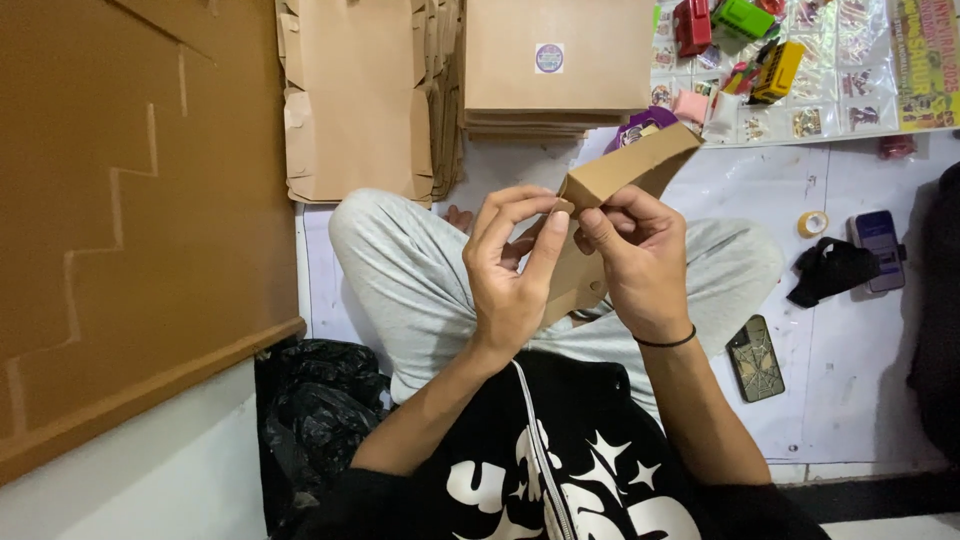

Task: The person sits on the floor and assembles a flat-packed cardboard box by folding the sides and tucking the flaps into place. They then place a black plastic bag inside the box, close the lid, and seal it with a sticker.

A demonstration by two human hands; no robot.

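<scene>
Both hands hold a brown flat cardboard piece above the lap. The left hand and right hand pinch its fold; uneven pressure may crease it crookedly or tear it.

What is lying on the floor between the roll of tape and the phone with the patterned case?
In the head view, a black crumpled cloth-like item lies roughly between the tape roll and the patterned phone; otherwise bare white floor.
</scene>
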